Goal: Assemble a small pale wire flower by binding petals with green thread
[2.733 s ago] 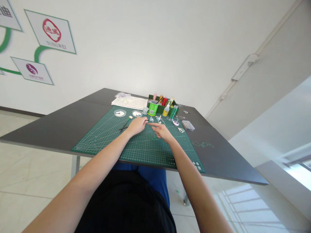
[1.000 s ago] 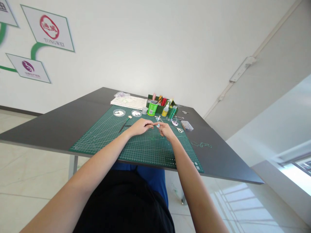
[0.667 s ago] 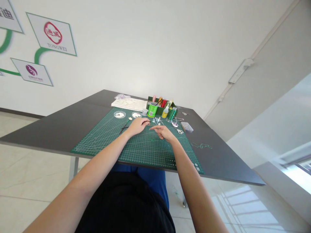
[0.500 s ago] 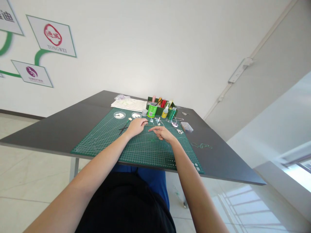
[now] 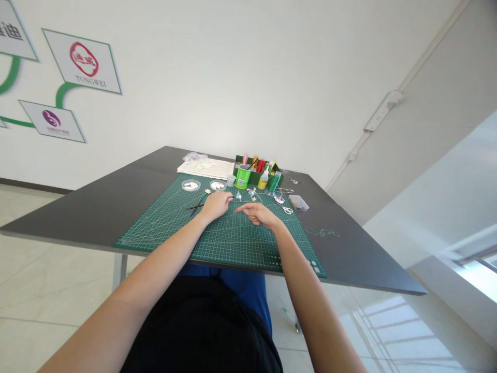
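Note:
My left hand [image 5: 217,205] is closed over the cutting mat [image 5: 155,228], palm down. A thin black tool [image 5: 195,206] runs through it, and its far end shows just past my fingers. At that end is a small pale blue piece [image 5: 238,196]; whether it is gripped or only touched I cannot tell. To the right, my right hand [image 5: 258,213] has its index finger stretched toward the left hand, close to the thumb, the other fingers curled. Anything in its fingertips is too small to make out. Beyond it lie small pale flower-like pieces [image 5: 253,192].
Two shallow dishes [image 5: 191,185] [image 5: 218,185] stand behind the left hand. Further back are a green can [image 5: 243,177], a yellow glue bottle [image 5: 263,179] and a box of thread spools [image 5: 254,177]. Scissors [image 5: 287,210], a clear case [image 5: 298,202] and green thread [image 5: 322,232] lie right.
My left hand has shifted slightly left, and the black tool and pale blue piece have moved left and nearer with it. The right hand has moved a little left.

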Demonstrator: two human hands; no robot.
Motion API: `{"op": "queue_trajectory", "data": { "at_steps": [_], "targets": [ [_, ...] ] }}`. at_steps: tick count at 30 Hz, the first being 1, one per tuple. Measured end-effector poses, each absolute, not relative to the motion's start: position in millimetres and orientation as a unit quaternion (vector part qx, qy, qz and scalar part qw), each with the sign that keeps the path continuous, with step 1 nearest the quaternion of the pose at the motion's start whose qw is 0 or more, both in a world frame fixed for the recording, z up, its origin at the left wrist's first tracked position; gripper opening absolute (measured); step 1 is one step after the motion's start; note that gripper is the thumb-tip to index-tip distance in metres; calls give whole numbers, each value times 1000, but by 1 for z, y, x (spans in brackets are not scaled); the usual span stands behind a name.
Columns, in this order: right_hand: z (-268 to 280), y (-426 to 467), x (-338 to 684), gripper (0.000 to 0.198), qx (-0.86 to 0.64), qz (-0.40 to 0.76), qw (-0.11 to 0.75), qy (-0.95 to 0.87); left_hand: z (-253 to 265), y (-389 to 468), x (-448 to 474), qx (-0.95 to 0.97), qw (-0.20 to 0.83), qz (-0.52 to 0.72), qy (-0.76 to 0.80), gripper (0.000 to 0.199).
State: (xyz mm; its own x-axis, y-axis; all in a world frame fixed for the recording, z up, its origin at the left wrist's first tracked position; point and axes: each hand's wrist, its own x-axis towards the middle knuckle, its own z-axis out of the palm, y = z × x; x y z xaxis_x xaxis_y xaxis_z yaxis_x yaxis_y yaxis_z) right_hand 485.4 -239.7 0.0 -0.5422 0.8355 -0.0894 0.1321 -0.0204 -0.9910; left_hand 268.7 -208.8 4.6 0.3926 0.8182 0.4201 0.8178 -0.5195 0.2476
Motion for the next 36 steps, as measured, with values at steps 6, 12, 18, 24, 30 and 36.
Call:
{"op": "queue_trajectory", "data": {
  "at_steps": [6,12,18,24,30,36],
  "targets": [
    [3,-243,485,39,-359,621,302,-628,6,-214,270,851,-19,213,479,27],
    [10,-247,486,37,-333,635,316,-621,8,-219,271,865,-49,176,467,28],
    [17,-252,488,35,-311,637,362,-606,7,-222,274,883,-30,169,437,29],
    [21,-251,494,38,-309,614,415,-596,9,-225,277,908,-6,175,382,29],
    [22,-249,496,43,-315,607,447,-577,11,-229,280,928,-5,161,335,29],
    [21,-247,496,43,-335,591,469,-564,9,-230,282,934,18,176,311,28]
  ]
}}
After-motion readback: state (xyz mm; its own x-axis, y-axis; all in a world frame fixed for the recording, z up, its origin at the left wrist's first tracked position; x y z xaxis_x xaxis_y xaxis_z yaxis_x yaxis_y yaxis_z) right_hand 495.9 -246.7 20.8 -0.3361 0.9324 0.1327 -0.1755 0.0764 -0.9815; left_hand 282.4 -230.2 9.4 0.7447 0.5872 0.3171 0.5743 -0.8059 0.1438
